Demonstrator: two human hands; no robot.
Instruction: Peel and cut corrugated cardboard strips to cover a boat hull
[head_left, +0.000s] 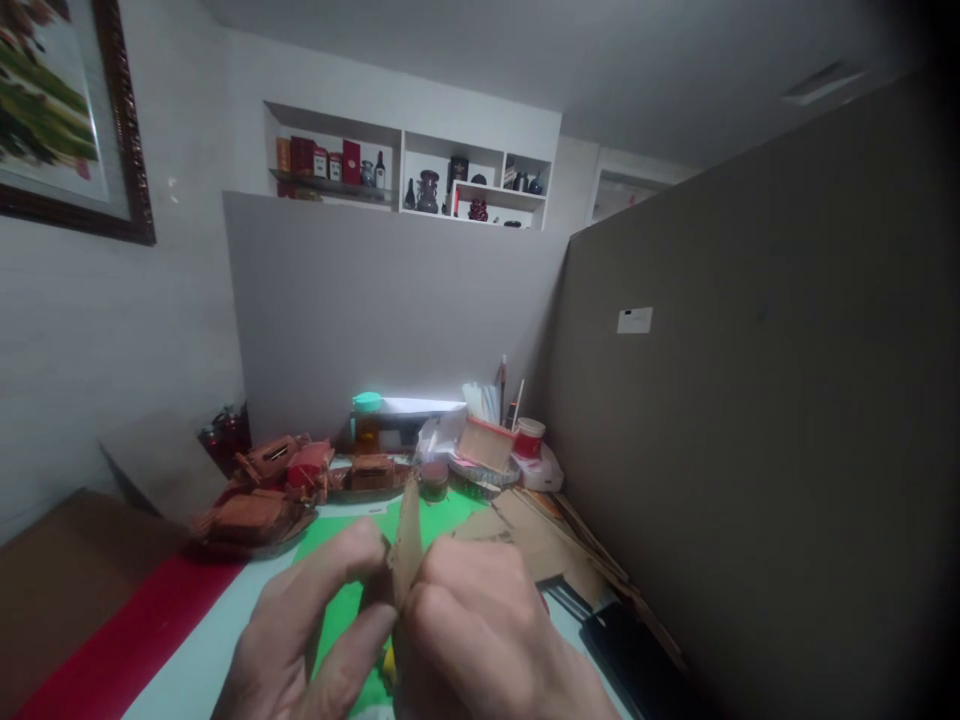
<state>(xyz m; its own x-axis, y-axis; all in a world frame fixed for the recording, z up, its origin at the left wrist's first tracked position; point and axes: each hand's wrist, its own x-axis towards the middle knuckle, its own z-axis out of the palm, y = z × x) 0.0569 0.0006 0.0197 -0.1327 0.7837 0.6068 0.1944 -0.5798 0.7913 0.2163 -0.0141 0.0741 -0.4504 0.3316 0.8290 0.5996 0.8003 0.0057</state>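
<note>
Upright between my hands stands a thin tan piece of cardboard, seen nearly edge-on, its narrow top pointing away from me. My left hand pinches its left side with thumb and bent fingers. On the other side, my right hand is closed on the same piece, the knuckles hiding its lower part. Below the hands lies a green sheet, and a small yellow thing shows under them, mostly covered. What the fingertips do on the cardboard's lower edge is hidden.
Brown and red model boats stand at the left. Behind are a turquoise-lidded jar, a small round pot and a red-and-white tub. Flat cardboard pieces and a black object lie right, along the grey partition.
</note>
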